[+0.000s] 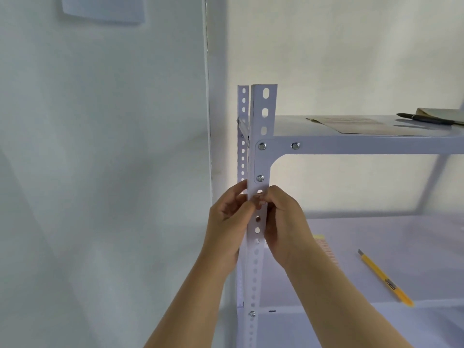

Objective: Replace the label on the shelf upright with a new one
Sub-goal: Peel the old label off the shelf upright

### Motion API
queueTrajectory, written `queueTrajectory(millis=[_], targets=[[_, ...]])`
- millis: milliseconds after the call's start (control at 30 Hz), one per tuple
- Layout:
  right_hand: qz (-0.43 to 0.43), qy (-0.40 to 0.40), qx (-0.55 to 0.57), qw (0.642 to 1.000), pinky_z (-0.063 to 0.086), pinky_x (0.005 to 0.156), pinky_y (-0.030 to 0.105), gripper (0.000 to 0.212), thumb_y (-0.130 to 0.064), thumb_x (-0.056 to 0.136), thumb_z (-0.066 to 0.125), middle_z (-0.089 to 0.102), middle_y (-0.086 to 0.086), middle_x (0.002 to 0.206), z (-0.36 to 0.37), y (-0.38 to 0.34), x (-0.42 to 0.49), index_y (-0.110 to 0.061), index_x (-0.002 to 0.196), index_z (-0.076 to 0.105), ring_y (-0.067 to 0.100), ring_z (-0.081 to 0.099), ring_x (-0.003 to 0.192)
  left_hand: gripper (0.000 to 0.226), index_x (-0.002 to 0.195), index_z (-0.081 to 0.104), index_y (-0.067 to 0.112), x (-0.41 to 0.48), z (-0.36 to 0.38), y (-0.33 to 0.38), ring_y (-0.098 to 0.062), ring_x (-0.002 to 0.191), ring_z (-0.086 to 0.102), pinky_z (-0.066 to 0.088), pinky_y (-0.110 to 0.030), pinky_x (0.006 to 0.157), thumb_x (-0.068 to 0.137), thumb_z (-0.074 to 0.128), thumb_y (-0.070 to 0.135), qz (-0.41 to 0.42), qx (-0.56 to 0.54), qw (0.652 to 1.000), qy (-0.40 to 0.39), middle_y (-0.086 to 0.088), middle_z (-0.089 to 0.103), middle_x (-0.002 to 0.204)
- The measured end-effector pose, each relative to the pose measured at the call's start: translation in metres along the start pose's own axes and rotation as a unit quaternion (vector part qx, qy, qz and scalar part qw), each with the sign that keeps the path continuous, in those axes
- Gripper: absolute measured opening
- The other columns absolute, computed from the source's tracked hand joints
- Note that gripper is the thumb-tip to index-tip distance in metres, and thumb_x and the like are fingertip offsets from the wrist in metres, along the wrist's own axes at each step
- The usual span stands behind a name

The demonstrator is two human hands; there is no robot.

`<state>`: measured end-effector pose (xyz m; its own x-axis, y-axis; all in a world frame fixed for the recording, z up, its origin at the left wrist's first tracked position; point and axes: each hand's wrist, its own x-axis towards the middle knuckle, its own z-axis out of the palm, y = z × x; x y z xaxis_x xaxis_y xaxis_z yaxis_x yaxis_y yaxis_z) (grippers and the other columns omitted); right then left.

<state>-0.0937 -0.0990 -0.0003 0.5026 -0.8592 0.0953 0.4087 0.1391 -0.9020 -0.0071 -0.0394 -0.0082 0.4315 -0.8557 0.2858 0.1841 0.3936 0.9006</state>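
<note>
At frame centre, a small pale label (259,197) sits on the white perforated steel upright (258,146), whose long axis runs vertically. Both grips meet there: left hand (229,217) and right hand (286,222) pinching it from either side, equally near.

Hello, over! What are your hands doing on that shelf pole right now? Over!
Left hand and right hand pinching at the upright, below the corner bracket. Label hidden behind fingertips. Yellow knife unused on the lower shelf. Nothing blocking.

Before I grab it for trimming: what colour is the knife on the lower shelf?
Yellow, seen in the head view: the knife.
</note>
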Motion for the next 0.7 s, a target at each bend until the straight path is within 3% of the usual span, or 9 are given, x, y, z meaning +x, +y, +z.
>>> queueTrajectory(millis=[133,300,700], targets=[[0.006,-0.015,0.016,1.0,0.045,0.078,0.045,0.024,-0.016,0.083,0.048,0.063,0.022,0.094,-0.0025,0.0014,-0.0032,0.003,0.091,0.062,0.032,0.06,0.087,0.03,0.12,0.073,0.023,-0.0003,0.0007,0.001,-0.031,0.105,0.074,0.059,-0.037,0.093,0.095,0.065,0.008,0.002,0.003,1.0,0.004,-0.013,0.078,0.109],[0.007,0.003,0.011,1.0,0.042,0.075,0.046,0.046,-0.02,0.075,0.052,0.056,0.023,0.094,0.0021,-0.0011,-0.0047,0.016,0.104,0.051,0.032,0.054,0.086,0.031,0.122,0.072,0.021,-0.0013,0.0013,0.002,-0.031,0.106,0.073,0.058,-0.039,0.095,0.095,0.064,0.009,0.004,0.008,1.0,0.006,-0.015,0.077,0.113],[0.008,0.002,0.0,1.0,0.047,0.066,0.036,0.034,-0.016,0.074,0.05,0.061,0.02,0.087,0.0024,-0.0061,-0.0018,0.009,0.094,0.061,0.03,0.057,0.08,0.031,0.121,0.073,0.02,0.0,0.0008,0.0005,-0.022,0.096,0.075,0.06,-0.034,0.089,0.095,0.062,0.005,0.004,0.002,1.0,0.004,-0.015,0.077,0.11]])
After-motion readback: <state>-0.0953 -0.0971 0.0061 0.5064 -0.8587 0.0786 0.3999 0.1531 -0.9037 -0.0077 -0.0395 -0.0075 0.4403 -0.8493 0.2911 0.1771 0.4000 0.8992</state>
